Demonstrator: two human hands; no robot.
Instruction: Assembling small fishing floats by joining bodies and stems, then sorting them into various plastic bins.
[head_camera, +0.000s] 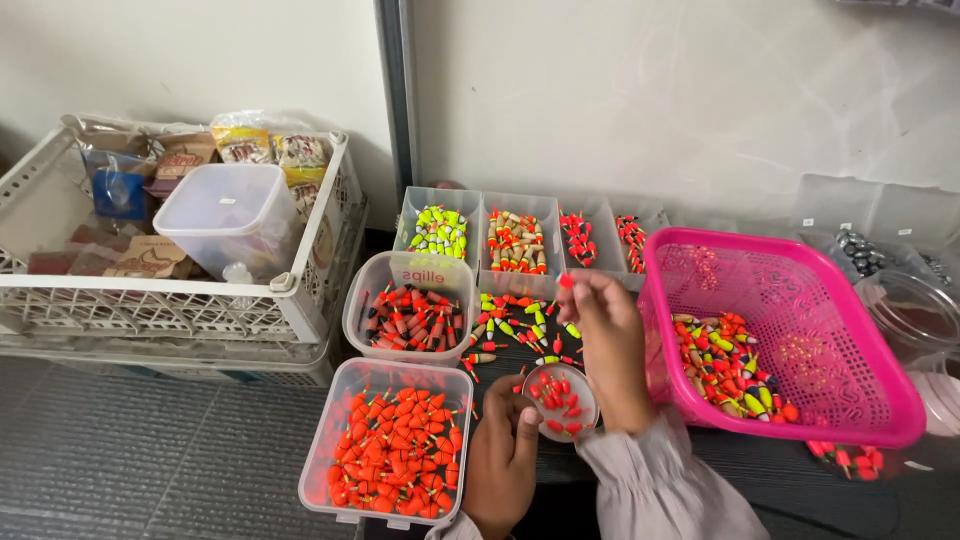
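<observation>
From the head camera we look down on a dark desk (760, 462) crowded with tubs of small fishing floats. Our left hand (503, 455) cups a small round clear dish (562, 401) near the front edge of the desk, fingers curled on its left rim; the dish holds a few red floats lying every which way. Our right hand (608, 335) hangs just above and behind the dish, its fingertips pinched narrow on a single red float (566, 281); the float is too small for us to tell which way its long axis runs. To the right, a pink basket (880, 400) tilts toward us with mixed red, yellow and green floats heaped in its lower left corner. At the front left corner sits a clear tub of orange floats (392, 452), and behind it a tub of darker red ones (412, 318). Loose floats (515, 330) lie scattered between the tubs. A white crate (150, 300) stands off the desk's left edge.
</observation>
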